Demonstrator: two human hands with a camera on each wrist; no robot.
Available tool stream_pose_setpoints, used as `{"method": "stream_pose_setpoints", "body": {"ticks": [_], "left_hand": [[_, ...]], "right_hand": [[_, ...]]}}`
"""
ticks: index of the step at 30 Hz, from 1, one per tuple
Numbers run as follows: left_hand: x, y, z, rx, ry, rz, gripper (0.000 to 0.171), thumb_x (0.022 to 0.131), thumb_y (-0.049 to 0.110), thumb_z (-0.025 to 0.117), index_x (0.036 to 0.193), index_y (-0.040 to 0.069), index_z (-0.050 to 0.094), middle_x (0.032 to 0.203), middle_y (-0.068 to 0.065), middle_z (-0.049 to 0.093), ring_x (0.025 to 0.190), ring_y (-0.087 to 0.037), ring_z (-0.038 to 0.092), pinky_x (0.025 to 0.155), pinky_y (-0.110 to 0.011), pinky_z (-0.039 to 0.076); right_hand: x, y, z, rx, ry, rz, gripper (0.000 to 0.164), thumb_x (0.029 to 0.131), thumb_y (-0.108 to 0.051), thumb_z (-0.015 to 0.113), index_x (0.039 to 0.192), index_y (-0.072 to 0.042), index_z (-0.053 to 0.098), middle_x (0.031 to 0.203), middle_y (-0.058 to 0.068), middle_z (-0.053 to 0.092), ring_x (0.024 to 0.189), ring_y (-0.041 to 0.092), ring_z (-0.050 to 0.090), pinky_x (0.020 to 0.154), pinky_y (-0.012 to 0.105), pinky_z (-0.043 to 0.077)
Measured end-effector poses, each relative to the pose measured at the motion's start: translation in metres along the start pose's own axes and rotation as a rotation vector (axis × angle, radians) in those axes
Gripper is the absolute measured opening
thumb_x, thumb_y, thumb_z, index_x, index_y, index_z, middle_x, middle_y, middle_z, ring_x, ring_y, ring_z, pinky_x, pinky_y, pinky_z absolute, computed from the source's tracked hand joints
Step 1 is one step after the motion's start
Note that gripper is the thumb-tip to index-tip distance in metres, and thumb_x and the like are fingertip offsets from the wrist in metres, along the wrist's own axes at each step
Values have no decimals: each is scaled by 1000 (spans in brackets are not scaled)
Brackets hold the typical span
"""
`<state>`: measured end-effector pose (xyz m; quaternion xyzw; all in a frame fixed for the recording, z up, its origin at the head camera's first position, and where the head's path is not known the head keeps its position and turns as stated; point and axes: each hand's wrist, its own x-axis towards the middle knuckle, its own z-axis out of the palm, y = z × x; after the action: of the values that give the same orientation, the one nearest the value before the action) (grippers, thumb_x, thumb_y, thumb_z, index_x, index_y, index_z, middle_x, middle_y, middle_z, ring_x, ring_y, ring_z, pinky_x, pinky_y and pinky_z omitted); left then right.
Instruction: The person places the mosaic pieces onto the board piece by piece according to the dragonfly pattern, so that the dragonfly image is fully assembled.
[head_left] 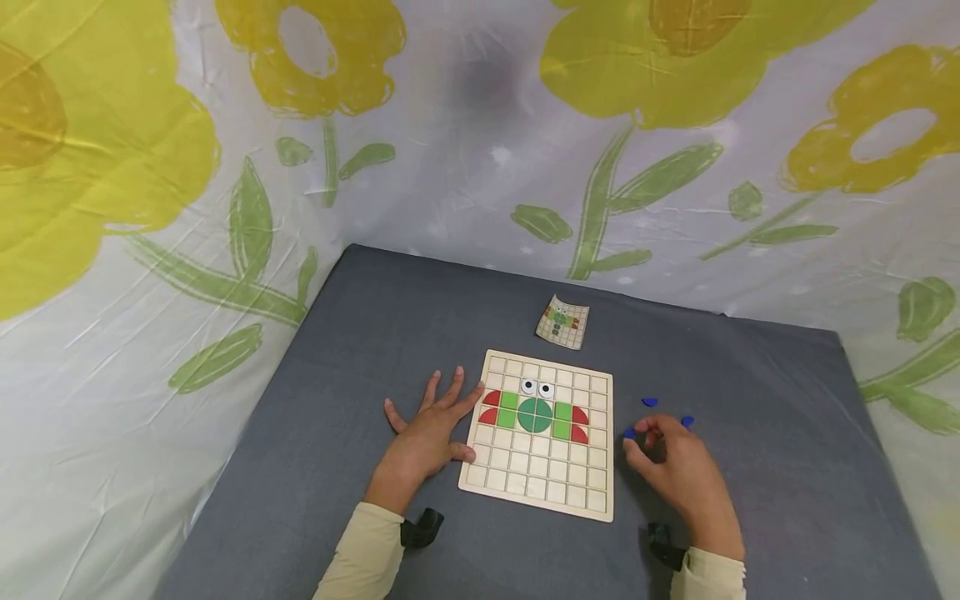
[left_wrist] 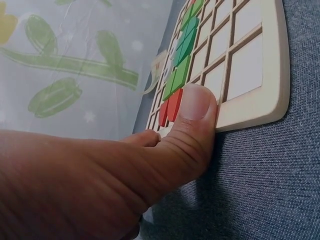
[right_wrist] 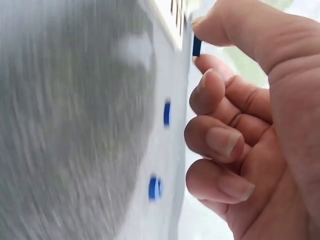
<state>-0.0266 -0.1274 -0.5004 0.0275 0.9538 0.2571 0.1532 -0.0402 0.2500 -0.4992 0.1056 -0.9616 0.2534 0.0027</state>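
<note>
Flat and spread, the left hand [head_left: 427,437] presses the grid board's [head_left: 542,487] left edge — the right hand [head_left: 678,471] pinches a blue piece [head_left: 629,432] just beside its right edge.

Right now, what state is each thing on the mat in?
Wooden grid board: flat, partly filled.
Left hand: spread, thumb pressing board's edge.
Right hand: pinching a blue piece.
Two blue pieces: loose on the mat.
Pattern card: lying beyond the board, corner curled.
</note>
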Motion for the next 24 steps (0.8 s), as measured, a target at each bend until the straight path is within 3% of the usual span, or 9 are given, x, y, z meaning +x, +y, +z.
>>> {"method": "stream_pose_setpoints", "body": {"ticks": [11,17,24], "left_hand": [[1,-1,0,11,-4,5,107,71,35,90,165,36,38,177,1,15,165,-34,1,106,-91,-8],[2,-2,2,12,-9,6,108,71,36,89,165,36,38,177,1,15,165,-34,1,106,-91,-9],[3,-2,2,15,0,4,108,70,35,90,165,36,39,177,0,16,165,-35,1,106,-92,-8]], "right_hand": [[5,-58,31,92,-63,-184,25,90,-21,85,106,-14,68,88,-6,59,68,12,52,58,24,41],[5,-84,49,76,-104,-195,24,90,-26,85,108,-18,70,85,-11,59,63,3,47,56,23,42],[9,-102,64,1,-95,-206,25,91,-28,85,108,-16,72,85,-11,57,66,3,49,58,25,43]]}}
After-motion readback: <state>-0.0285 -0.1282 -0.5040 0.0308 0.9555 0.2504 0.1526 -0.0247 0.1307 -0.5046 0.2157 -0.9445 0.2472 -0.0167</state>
